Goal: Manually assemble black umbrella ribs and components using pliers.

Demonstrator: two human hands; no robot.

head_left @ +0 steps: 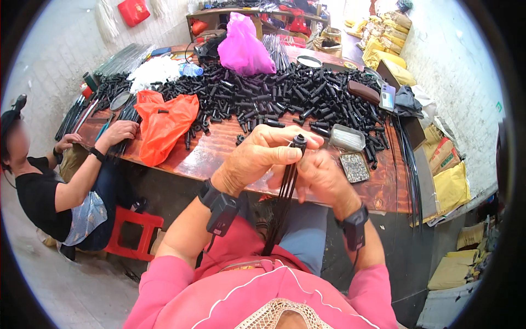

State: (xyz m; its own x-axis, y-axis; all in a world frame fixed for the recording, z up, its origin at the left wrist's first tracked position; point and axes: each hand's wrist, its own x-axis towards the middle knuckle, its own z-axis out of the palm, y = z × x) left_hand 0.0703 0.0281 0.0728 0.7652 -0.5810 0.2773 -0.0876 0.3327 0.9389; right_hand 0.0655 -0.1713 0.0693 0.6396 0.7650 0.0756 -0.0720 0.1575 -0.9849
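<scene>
In front of my body, my left hand (249, 153) pinches a black ring-shaped hub (299, 141) between thumb and fingers. A bundle of thin black rods (281, 205) hangs from beneath it toward my lap. Close against the right side of the bundle is my right hand (329, 178), its fingers bent and smeared by motion. Whether those fingers grip anything is not clear. Beyond my hands, many short black tubular parts (307, 93) lie heaped on the wooden table (213, 159).
Right of my hands sit a clear plastic box (348, 139) and a tin of small metal pieces (369, 174). Long black rods (408, 164) overhang the table's right side. An orange bag (164, 129) lies left; a co-worker (41, 181) handles rods there, beside a red stool (150, 221).
</scene>
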